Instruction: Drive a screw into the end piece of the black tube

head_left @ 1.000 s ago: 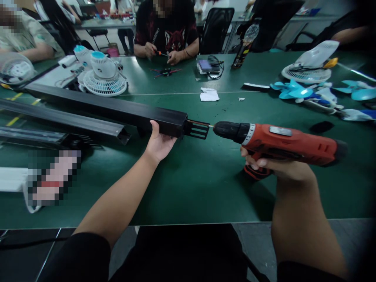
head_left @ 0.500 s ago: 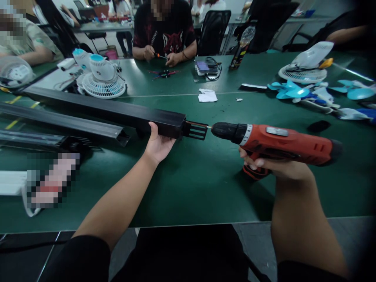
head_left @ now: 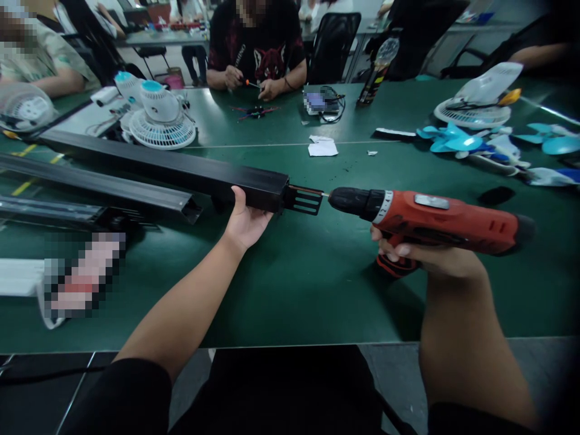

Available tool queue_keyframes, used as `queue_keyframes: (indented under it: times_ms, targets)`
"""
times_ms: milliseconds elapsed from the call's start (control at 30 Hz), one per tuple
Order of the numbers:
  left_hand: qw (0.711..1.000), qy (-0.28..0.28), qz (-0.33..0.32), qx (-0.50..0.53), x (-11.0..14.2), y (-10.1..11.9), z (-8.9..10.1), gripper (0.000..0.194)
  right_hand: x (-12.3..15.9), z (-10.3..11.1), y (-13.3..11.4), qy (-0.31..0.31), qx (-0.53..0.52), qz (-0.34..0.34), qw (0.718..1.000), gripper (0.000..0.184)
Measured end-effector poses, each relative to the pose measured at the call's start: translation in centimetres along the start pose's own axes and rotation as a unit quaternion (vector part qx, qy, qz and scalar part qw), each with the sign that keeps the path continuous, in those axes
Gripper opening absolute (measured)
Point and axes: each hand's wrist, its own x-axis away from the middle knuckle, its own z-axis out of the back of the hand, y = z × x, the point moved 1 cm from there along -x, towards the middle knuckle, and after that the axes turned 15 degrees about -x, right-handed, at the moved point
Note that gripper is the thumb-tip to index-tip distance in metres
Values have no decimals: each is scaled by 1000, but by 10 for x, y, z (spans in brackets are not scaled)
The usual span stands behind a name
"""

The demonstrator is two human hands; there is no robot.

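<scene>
My left hand (head_left: pixel 248 222) grips the near end of a long black rectangular tube (head_left: pixel 212 178) from below, its thumb up along the side. Out of that end sticks a slotted black bracket (head_left: pixel 309 200). In my right hand (head_left: pixel 421 254) is a red cordless drill (head_left: pixel 448 219) with a black chuck, held level and pointing left. Its thin bit (head_left: pixel 325 194) reaches the bracket's outer end; whether it touches cannot be made out. The fingers wrap the drill's handle, partly hidden behind its body.
More black metal profiles (head_left: pixel 99 181) lie at left beside a blurred phone-like object (head_left: pixel 88 275). White fan parts (head_left: pixel 161 124) stand behind. Blue fan blades (head_left: pixel 453 140), a bottle (head_left: pixel 375 72) and paper (head_left: pixel 322 146) lie across the green table (head_left: pixel 294 290). A person (head_left: pixel 258 48) sits opposite with a screwdriver.
The whole view has shifted slightly, so most things appear a little to the right. Both hands keep their hold, and the drill stays lined up with the bracket.
</scene>
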Motion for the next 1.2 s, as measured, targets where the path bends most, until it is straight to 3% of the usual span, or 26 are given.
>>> queue_keyframes:
  times_ms: [1200]
  targets:
    - [999,36,-7,-28,6,1,-13,81,1,-2,-1,13,10,-3,1000,33]
